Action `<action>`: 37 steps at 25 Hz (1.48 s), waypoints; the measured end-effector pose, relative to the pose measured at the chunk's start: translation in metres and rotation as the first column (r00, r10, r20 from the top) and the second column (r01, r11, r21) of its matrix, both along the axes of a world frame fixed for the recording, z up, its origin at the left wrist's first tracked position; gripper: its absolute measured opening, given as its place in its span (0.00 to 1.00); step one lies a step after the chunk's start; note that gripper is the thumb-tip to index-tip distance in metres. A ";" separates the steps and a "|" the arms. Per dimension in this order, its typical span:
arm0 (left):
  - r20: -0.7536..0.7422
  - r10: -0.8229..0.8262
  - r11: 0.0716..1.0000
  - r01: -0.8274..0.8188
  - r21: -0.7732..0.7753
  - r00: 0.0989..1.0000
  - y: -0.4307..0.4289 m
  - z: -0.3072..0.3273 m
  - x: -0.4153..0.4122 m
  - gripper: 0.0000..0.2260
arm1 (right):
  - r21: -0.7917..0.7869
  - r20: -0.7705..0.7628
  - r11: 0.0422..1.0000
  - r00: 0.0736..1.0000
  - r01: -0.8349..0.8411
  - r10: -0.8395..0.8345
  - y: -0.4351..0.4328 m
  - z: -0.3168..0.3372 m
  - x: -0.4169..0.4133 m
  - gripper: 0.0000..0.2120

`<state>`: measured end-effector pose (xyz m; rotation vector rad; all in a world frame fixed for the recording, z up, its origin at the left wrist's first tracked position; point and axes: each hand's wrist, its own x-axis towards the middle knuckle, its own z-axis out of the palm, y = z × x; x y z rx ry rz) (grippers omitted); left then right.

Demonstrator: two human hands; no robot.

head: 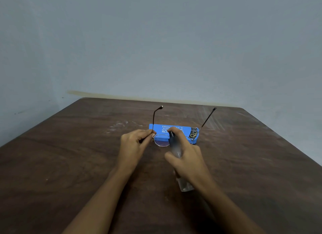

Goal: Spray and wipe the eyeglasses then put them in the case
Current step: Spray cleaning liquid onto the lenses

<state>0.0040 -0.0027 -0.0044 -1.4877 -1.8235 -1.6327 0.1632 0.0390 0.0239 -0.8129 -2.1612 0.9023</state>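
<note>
Thin wire-framed eyeglasses (161, 142) are held above the table with their temples open and pointing away from me. My left hand (135, 143) pinches the frame at its left hinge. My right hand (187, 158) grips a small clear spray bottle (174, 146) with a dark nozzle, index finger on top, nozzle close to the lenses. The right lens is partly hidden behind the bottle and fingers. A blue eyeglass case (157, 129) with white print lies shut on the table just behind the glasses.
The brown wooden table (69, 164) has faint white smears at the back left and back right. A small clear object (185, 185) lies on the table under my right wrist. A plain grey wall stands behind the far edge.
</note>
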 end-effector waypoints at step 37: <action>-0.085 0.077 0.997 -0.078 -0.009 0.993 -0.005 0.005 0.002 0.07 | 0.088 -0.100 0.992 0.991 0.093 -0.084 0.018 0.000 0.036 0.37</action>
